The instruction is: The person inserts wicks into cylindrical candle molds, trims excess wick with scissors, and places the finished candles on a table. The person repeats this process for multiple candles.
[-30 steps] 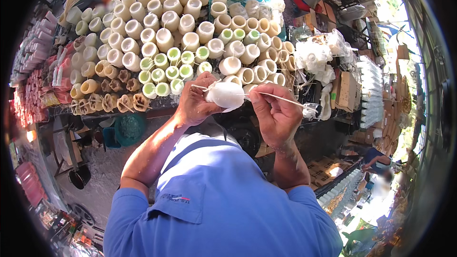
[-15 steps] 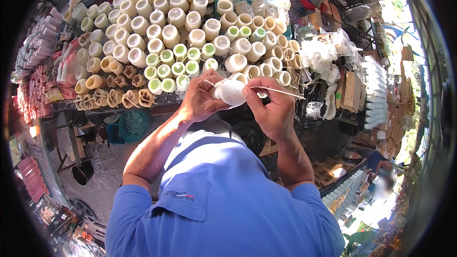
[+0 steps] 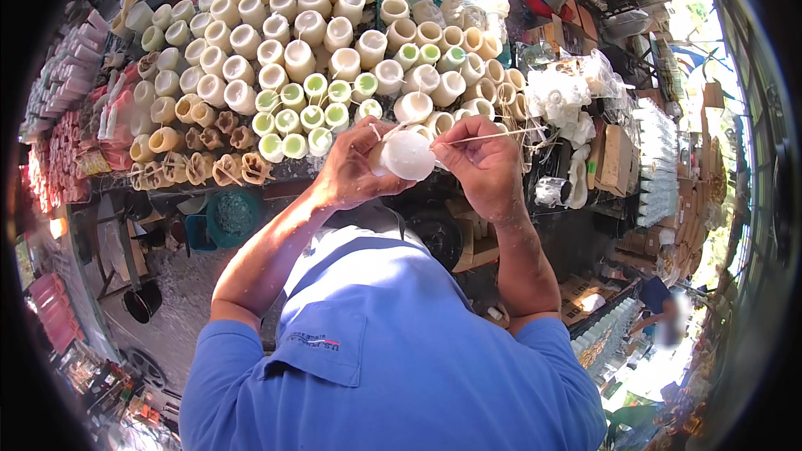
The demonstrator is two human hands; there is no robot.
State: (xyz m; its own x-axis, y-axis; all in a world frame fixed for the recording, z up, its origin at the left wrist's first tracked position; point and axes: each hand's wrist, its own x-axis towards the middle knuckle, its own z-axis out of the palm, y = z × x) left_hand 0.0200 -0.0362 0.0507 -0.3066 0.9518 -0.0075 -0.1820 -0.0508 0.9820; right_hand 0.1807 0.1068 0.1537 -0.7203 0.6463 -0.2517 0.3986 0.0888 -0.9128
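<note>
My left hand point(image 3: 347, 171) is closed round the side of a white wax candle point(image 3: 408, 157), whose round pale end faces me. Its fingers wrap the left side, so part of the candle is hidden. At the candle's right edge, my right hand point(image 3: 486, 165) pinches thin cream wick strands point(image 3: 520, 133) between thumb and fingertips. The loose ends stick out to the right past the knuckles. Another bit of strand shows by the left fingertips. Both hands are held in the air over the near edge of the candle-covered table.
Rows of cream candle cups point(image 3: 310, 27) crowd the table, several with green wax point(image 3: 312, 117) inside. Brown flower-shaped pieces point(image 3: 199, 169) line the near left edge. White plastic-wrapped bundles point(image 3: 558, 96) lie right. A teal basin point(image 3: 234, 215) stands below left. Other people are farther off.
The candle has turned so its round end faces me more fully. My right hand has shifted slightly right, and the strands now tilt up to the right instead of down.
</note>
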